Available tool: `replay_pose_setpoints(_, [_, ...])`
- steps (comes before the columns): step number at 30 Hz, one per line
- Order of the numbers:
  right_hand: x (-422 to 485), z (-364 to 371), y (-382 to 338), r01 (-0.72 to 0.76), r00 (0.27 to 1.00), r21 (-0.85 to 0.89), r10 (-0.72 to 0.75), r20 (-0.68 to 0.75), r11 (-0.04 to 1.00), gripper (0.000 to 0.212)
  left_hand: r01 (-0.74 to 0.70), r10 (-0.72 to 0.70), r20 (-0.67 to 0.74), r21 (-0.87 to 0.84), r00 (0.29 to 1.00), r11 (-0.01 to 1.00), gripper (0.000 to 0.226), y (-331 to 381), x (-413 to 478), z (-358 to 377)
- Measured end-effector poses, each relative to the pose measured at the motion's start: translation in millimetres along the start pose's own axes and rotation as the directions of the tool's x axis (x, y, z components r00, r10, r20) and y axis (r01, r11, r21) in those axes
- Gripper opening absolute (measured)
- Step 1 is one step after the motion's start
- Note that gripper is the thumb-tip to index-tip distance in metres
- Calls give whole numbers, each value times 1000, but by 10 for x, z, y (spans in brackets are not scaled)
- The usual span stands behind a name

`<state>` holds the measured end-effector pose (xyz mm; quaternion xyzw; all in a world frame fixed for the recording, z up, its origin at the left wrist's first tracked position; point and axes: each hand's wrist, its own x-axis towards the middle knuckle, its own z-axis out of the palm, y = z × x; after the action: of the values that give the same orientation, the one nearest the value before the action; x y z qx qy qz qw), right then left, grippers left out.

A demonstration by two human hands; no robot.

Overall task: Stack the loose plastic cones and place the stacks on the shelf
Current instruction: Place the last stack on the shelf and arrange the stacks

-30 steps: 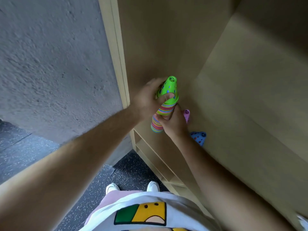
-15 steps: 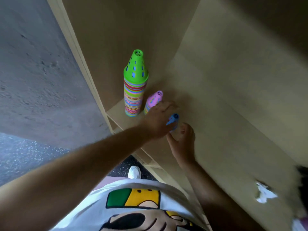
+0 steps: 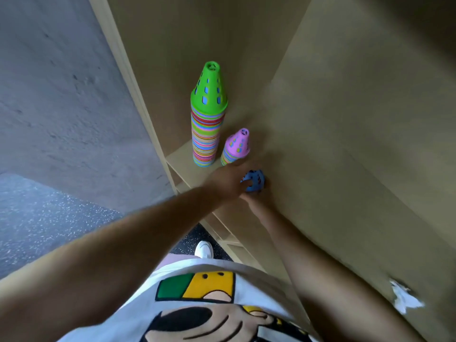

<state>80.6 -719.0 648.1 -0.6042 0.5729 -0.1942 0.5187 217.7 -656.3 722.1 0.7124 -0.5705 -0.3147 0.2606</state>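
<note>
Blue perforated cone (image 3: 255, 180) is gripped by the left hand (image 3: 228, 181), whose fingers curl over its near side, low against the wooden shelf (image 3: 181, 157). The right hand (image 3: 256, 202) lies beneath the cone and is largely hidden, so its state cannot be determined. Just beyond stands a short stack (image 3: 227, 159) topped by a pink cone (image 3: 238, 144). Left of it stands a tall striped stack (image 3: 206, 139) capped by a green cone (image 3: 209, 90). Both stacks are upright on the shelf.
</note>
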Motion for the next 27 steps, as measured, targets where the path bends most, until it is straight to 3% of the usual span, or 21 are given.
replay_pose_setpoints(4, [-11,59,101,13,999,143,-18,34,990,84,-4,3,-28,-35,1000,999,49,-20,-113,-17])
replay_pose_setpoints(9, [-350,-25,-192,52,999,303,-51,-9,952,84,-165,153,-151,-67,977,984,43,136,-257,-217])
replay_pose_setpoints(14, [-701,-342,-1022,280,960,219,-266,-90,935,58,-461,433,-363,11,825,888,37,629,-410,-882])
replay_pose_setpoints(17, [-813,-422,-1640,401,916,273,-386,-108,875,66,-570,548,-443,95,710,816,42,1002,-437,-1413])
replay_pose_setpoints(19, [-883,-425,-2048,447,894,293,-433,-114,845,73,-574,579,-494,182,649,798,46,1211,-417,-1766])
replay_pose_setpoints(22, [-915,-366,-2558,500,863,310,-494,-103,808,64,-557,585,-554,244,592,794,46,1400,-375,-2218])
replay_pose_setpoints(27, [-774,-146,-3002,537,836,264,-548,-34,801,62,-484,534,-607,265,589,834,49,1331,-299,-2640])
